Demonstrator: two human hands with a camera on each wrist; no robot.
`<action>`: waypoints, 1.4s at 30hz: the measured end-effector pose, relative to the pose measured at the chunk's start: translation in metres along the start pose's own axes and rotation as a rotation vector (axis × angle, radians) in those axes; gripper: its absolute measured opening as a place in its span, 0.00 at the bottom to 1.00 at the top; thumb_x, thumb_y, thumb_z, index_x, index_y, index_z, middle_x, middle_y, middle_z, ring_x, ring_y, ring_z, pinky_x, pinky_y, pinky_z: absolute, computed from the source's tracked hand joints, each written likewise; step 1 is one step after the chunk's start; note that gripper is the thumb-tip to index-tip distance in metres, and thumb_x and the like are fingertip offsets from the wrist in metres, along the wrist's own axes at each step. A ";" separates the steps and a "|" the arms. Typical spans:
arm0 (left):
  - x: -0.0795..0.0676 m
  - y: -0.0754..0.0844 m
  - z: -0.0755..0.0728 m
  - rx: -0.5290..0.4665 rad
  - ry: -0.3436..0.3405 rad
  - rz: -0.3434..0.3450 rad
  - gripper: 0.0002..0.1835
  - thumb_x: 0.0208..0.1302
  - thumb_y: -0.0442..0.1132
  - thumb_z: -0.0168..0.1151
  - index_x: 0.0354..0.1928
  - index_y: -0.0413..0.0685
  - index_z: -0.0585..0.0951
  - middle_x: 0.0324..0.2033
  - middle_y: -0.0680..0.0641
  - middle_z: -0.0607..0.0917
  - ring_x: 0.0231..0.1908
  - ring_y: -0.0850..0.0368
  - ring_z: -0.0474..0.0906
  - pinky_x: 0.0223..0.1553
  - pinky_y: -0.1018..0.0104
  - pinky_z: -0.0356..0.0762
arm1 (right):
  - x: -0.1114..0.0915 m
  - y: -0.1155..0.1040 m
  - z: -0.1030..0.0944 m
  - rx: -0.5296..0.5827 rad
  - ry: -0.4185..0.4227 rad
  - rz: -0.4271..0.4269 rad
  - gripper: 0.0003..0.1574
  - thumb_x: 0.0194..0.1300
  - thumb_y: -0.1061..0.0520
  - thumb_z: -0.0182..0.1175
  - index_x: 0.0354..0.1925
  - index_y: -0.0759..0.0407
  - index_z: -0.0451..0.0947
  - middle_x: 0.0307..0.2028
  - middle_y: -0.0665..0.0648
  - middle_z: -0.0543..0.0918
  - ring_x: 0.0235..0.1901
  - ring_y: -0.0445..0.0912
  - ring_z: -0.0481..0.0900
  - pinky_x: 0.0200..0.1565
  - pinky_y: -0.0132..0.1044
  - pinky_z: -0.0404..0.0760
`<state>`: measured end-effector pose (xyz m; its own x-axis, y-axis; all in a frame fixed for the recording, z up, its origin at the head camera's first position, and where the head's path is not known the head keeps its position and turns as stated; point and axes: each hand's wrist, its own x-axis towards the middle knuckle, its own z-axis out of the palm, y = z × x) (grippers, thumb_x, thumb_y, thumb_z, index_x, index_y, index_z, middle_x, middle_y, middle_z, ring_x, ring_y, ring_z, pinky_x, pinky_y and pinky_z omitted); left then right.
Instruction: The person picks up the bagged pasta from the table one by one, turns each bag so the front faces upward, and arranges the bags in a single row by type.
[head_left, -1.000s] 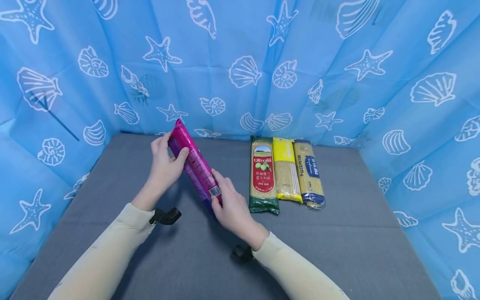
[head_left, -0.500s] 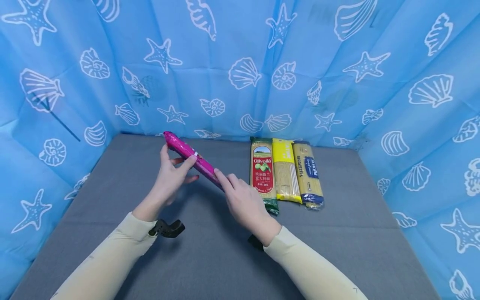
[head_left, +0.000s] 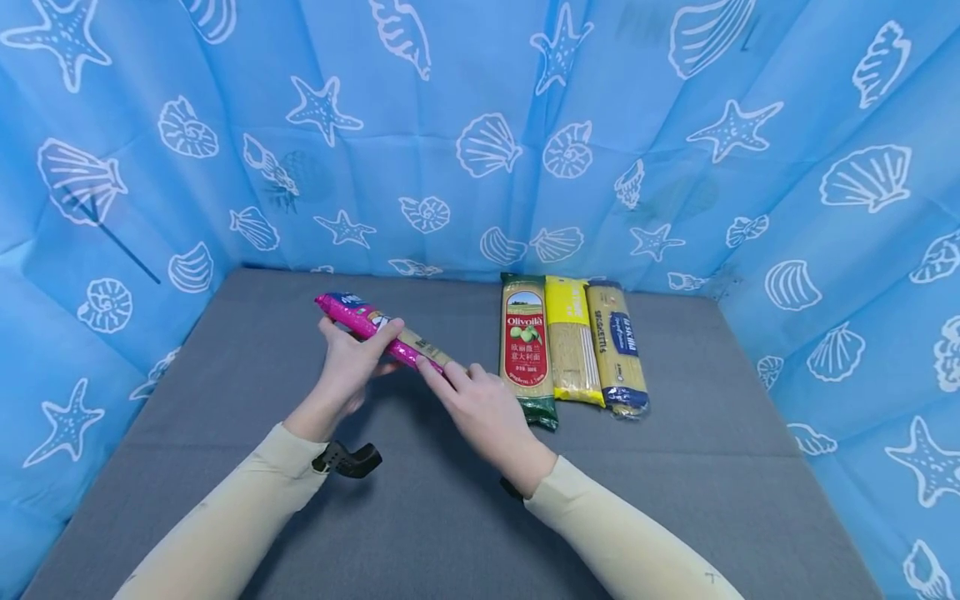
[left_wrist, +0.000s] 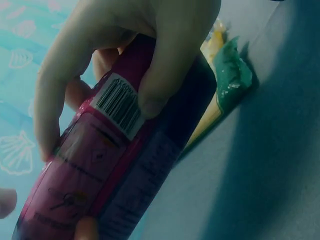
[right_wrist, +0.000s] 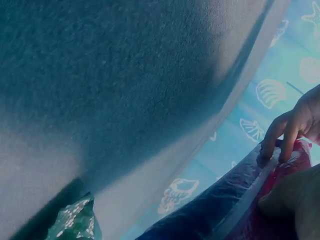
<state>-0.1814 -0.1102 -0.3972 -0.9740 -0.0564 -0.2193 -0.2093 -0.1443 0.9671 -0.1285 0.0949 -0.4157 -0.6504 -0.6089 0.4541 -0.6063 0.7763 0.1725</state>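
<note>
A pink packet (head_left: 352, 315) of pasta, with a clear window showing tan contents, is held tilted above the table between both hands. My left hand (head_left: 347, 367) grips its far-left end, thumb on top and fingers beneath. Near the other end, my right hand (head_left: 483, 408) holds it with the fingers over the top. In the left wrist view, the right hand (left_wrist: 170, 45) is around the end beside a barcode label (left_wrist: 119, 106). The packet's purple underside (right_wrist: 200, 215) shows in the right wrist view, with the left fingers (right_wrist: 287, 137) pressing against it.
To the right lie a green-ended spaghetti packet (head_left: 527, 342), a yellow packet (head_left: 572, 342) and a blue-ended spaghetti packet (head_left: 617, 346), side by side. They rest on a grey cloth-covered table (head_left: 675, 500). A blue shell-patterned curtain (head_left: 420, 167) surrounds the back and sides.
The pink packet has rolled over in the hands, from its barcode side to its windowed side, and its far-left end has dropped lower. Both hands still hold it; the other packets have not moved.
</note>
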 end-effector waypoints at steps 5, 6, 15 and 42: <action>0.004 -0.004 0.004 -0.005 0.067 -0.010 0.63 0.59 0.44 0.70 0.71 0.59 0.23 0.62 0.37 0.60 0.50 0.44 0.78 0.39 0.58 0.83 | 0.001 -0.004 0.002 0.000 0.009 -0.002 0.37 0.64 0.53 0.64 0.69 0.48 0.64 0.43 0.55 0.76 0.31 0.49 0.79 0.28 0.38 0.82; 0.004 -0.005 0.005 -0.005 0.076 -0.013 0.62 0.60 0.43 0.69 0.71 0.60 0.23 0.62 0.37 0.60 0.50 0.44 0.78 0.39 0.58 0.83 | 0.001 -0.004 0.002 0.000 0.010 0.000 0.37 0.64 0.53 0.64 0.69 0.48 0.65 0.43 0.55 0.76 0.31 0.49 0.79 0.27 0.38 0.82; 0.003 -0.010 0.005 -0.070 0.097 0.037 0.54 0.62 0.34 0.65 0.72 0.64 0.34 0.63 0.38 0.61 0.54 0.43 0.75 0.41 0.58 0.82 | -0.005 -0.013 0.007 0.023 -0.001 0.028 0.37 0.64 0.54 0.63 0.69 0.47 0.63 0.41 0.58 0.75 0.35 0.50 0.78 0.30 0.38 0.82; 0.009 0.005 0.000 -0.106 0.026 0.056 0.28 0.72 0.35 0.53 0.67 0.50 0.54 0.59 0.38 0.72 0.52 0.44 0.78 0.44 0.57 0.82 | -0.018 -0.002 0.015 0.525 -0.024 0.198 0.27 0.67 0.42 0.58 0.61 0.50 0.74 0.54 0.50 0.74 0.50 0.41 0.71 0.51 0.38 0.76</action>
<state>-0.1913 -0.1112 -0.3943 -0.9811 -0.0927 -0.1696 -0.1428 -0.2437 0.9593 -0.1225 0.1024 -0.4377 -0.7812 -0.4684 0.4126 -0.6144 0.6942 -0.3751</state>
